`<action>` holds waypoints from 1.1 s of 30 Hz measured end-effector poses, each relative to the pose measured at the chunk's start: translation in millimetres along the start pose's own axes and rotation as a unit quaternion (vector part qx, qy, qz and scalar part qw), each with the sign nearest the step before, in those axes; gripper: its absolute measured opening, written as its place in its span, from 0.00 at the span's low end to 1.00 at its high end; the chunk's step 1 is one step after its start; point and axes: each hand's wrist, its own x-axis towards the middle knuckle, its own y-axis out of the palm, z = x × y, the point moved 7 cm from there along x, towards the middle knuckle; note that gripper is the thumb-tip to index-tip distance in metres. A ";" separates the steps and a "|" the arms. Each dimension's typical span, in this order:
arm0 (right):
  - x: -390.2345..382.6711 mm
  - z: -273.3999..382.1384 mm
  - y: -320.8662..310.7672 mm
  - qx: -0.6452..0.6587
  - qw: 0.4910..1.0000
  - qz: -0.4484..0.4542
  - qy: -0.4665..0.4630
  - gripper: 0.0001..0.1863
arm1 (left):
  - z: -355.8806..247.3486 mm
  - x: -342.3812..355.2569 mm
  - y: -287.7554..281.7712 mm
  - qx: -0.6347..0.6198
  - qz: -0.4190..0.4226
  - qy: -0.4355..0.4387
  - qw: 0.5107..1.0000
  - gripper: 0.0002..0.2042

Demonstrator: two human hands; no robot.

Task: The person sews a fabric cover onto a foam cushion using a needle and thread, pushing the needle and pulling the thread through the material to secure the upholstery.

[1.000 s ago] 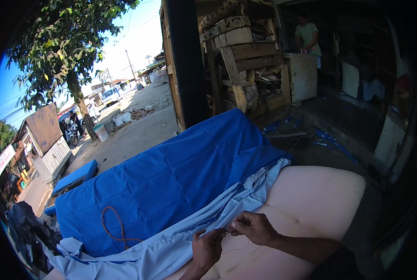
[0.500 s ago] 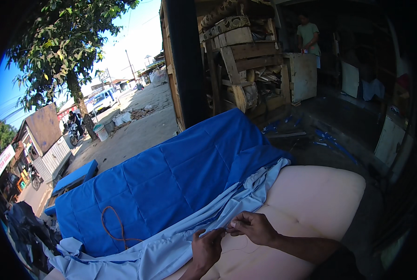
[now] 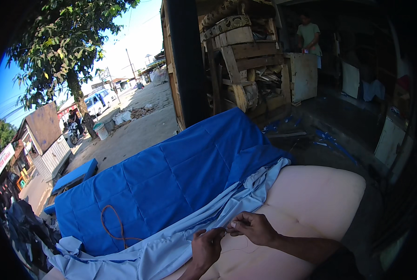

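Note:
Over the pale foam cushion [image 3: 311, 191], my two hands meet with fingertips almost touching. My left hand [image 3: 206, 249] is closed in a pinch, thumb and forefinger together. My right hand [image 3: 256, 228] pinches from the other side, its fingers curled. A thin thread [image 3: 247, 243] hangs in a loose loop beneath them; the bit between the fingertips is too small to make out. Just beyond lies a blue quilted cover [image 3: 171, 172], its light blue underside [image 3: 157, 247] bunched along the near edge. The foam has shallow dimples pressed into it.
A brown cord [image 3: 120, 226] lies looped on the blue cover. Behind stand a dark post [image 3: 185, 60] and a wooden rack [image 3: 257, 51] of scrap. Blue offcuts [image 3: 329, 139] litter the floor at right. A person [image 3: 308, 37] stands at the back. Dark cloth [image 3: 26, 224] is heaped left.
My hands keep nearly the same pinched pose. In the street, the blue and white van has shifted along, and a motorcycle at far left is no longer distinct.

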 end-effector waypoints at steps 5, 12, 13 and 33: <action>0.0 0.0 -0.3 0.005 1.000 0.003 0.007 0.11 | -2.6 0.5 -0.5 0.002 0.002 0.000 1.000 0.04; 2.7 -0.9 -0.1 -0.002 1.000 0.007 0.005 0.11 | 0.3 0.9 0.5 0.000 0.000 -0.004 1.000 0.04; 2.9 -1.6 -0.5 0.002 1.000 0.004 0.007 0.11 | 0.1 1.4 0.3 -0.001 0.000 -0.004 1.000 0.04; 13.2 23.0 -42.7 0.176 0.978 -0.109 -0.001 0.09 | 6.9 -7.2 12.7 0.182 0.059 0.067 0.979 0.13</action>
